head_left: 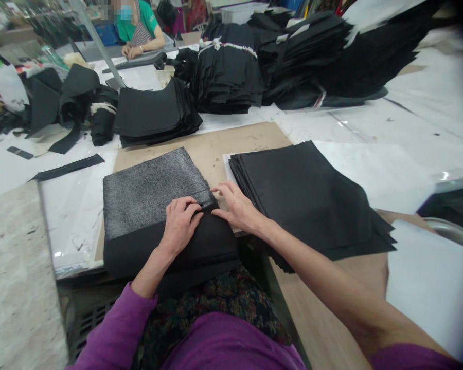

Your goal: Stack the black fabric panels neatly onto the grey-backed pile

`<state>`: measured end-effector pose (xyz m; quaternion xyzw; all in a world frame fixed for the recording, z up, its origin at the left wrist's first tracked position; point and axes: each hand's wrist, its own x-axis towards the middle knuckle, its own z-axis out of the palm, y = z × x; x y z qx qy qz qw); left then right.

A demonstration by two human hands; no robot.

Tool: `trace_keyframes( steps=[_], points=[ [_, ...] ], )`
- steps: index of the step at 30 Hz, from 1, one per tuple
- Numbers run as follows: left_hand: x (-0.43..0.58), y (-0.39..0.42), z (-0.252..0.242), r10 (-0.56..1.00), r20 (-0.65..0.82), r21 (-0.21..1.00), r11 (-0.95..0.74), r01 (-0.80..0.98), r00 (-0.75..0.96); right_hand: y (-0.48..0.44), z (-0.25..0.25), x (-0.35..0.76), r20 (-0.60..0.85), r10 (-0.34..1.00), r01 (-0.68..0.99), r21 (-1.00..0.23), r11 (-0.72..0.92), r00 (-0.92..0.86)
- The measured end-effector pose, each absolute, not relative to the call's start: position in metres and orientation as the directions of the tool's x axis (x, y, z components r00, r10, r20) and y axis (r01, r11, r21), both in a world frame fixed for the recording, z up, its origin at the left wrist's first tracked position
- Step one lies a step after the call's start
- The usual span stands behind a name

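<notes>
In front of me lies a stack of fabric pieces with a speckled grey sheet (150, 192) on top. Black fabric (139, 252) covers its near part and hangs over the table edge. My left hand (180, 222) rests on the stack, its bent fingers and thumb closed at the border between black and grey. At the stack's right corner is my right hand (235, 208), its thumb and fingers apart and touching the edge. Whether a layer lies between those fingertips is hidden. To the right, close to my right wrist, is a pile of black fabric panels (304, 195).
Brown board (250, 136) lies under the stacks. Behind it sit more black panels (150, 110), a tied black bundle (229, 72) and a large heap of black fabric (316, 61). A black strip (71, 167) lies left. A metal pole (98, 43) rises there; a co-worker (142, 28) sits beyond.
</notes>
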<state>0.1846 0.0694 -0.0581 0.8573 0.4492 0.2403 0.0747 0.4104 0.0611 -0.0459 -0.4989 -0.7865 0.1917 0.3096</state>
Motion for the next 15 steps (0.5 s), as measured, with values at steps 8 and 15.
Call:
trace_keyframes(
  steps=[8,15],
  points=[
    [0.185,0.073,-0.062,0.802,0.349,0.345,-0.59,0.73,0.484,0.074,-0.048,0.409,0.239,0.85,0.716,-0.46,0.526,-0.47],
    [0.182,0.086,-0.085,0.747,0.437,0.298,-0.646,0.703,0.501,0.075,-0.048,0.409,0.154,0.9,0.772,-0.469,0.43,-0.408]
  ],
)
